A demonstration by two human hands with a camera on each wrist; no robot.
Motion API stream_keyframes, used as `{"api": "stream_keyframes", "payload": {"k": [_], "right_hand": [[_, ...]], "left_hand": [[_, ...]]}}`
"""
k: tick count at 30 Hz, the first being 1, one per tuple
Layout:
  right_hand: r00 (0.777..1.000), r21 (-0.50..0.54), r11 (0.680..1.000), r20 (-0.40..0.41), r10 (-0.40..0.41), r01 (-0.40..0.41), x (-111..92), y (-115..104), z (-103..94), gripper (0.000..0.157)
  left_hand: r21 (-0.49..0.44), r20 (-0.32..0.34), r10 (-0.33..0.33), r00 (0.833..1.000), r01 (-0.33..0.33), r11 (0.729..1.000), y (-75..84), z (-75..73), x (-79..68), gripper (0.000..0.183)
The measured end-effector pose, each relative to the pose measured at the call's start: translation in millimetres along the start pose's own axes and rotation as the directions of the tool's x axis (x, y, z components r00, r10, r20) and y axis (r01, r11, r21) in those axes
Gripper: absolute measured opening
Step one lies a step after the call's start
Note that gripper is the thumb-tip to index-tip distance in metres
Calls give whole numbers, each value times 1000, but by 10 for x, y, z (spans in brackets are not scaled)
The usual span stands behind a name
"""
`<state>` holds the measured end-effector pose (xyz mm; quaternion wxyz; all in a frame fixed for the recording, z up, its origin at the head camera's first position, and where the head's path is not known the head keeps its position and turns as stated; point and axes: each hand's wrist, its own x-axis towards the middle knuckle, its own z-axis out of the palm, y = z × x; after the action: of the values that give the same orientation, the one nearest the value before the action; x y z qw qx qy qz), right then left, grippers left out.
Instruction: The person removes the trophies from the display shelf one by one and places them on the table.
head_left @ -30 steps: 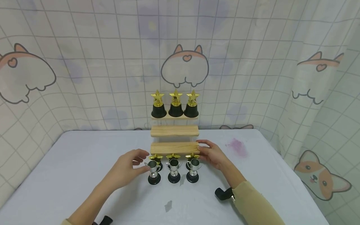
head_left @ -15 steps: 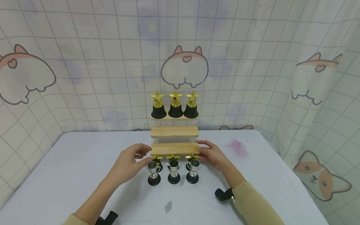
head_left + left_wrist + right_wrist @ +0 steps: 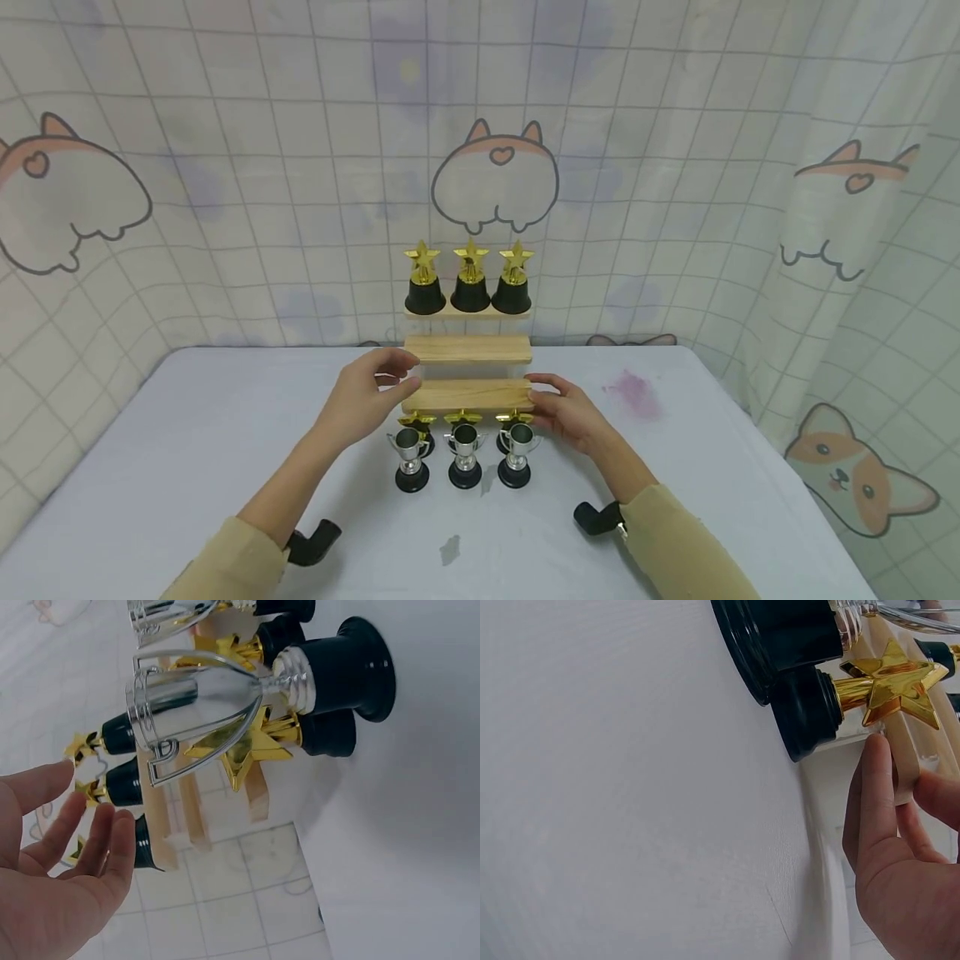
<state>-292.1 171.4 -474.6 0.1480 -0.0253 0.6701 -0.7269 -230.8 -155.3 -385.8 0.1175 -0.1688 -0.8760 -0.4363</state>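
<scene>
A three-tier wooden display shelf (image 3: 467, 395) stands mid-table. My right hand (image 3: 573, 419) pinches the right end of its lowest board; in the right wrist view the thumb and fingers (image 3: 877, 787) straddle the board (image 3: 906, 761) beside a gold star trophy (image 3: 900, 682). My left hand (image 3: 362, 402) hovers by the left end of the lower boards, fingers loosely bent around nothing. Three silver trophy cups (image 3: 464, 450) on black bases line up in front, with gold star trophies (image 3: 416, 419) close behind them. The left wrist view shows a silver cup (image 3: 202, 701) beyond the left hand (image 3: 67, 877).
Three more gold star trophies (image 3: 470, 275) stand on the top board. The middle board (image 3: 467, 348) bears nothing. A white cloth covers the table (image 3: 187, 467). Behind hangs a gridded curtain (image 3: 285, 167) with cartoon dogs.
My left hand has moved up and to the right, from beside the left silver cup to the left end of the shelf boards. The right hand stays at the lowest board.
</scene>
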Motion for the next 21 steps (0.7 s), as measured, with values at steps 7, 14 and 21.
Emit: {"api": "stream_keyframes", "payload": {"k": [7,14,21], "right_hand": [[1000,-4,1000,-12,12,-12,3,8,6,45],[1000,1,1000,-16,15,-14,-17,-15,8,46],[1000,-8,1000,-16,21,-21,-4,-14,5,47]], "left_hand": [[-42,-42,-8,999,6,999,-65,-8,245,28],[-104,-57,-95,994,89,991,-142,-36,498,30],[-182,-106,-153,983,132,974,-243,-76,705,41]]}}
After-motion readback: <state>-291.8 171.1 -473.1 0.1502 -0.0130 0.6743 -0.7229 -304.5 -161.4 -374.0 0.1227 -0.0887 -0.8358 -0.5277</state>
